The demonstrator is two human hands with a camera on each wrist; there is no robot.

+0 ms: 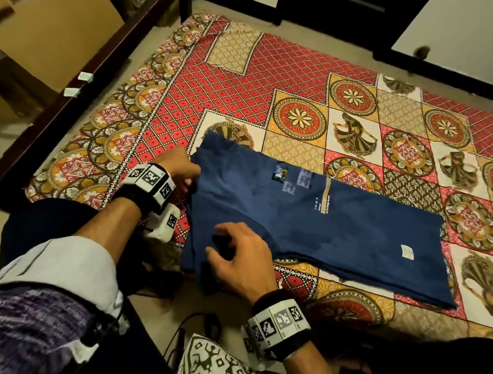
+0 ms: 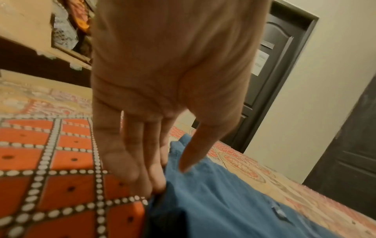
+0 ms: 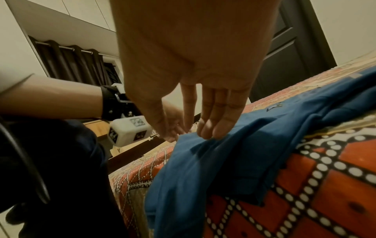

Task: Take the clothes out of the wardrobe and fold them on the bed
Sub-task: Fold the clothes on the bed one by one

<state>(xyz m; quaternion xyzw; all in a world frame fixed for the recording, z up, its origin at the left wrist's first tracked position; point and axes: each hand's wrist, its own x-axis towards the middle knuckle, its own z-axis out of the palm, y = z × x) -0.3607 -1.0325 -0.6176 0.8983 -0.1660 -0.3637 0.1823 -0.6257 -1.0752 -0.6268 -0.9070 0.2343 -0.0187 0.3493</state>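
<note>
Folding under way: blue shirt [image 1: 317, 225] flat on bed [image 1: 258, 66], left hand [image 1: 178, 169] pinching its far-left corner, right hand [image 1: 239, 256] fingers straight, pressing near edge; next likely calls for another fold.

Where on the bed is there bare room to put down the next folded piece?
Bare bedspread lies beyond the blue T-shirt, toward the far corner, and right of it. The near edge is crowded: left hand and right hand work the shirt there.

Patterned bed [image 1: 288, 64], blue garment [image 1: 332, 224] flat (folded lengthwise)
</note>
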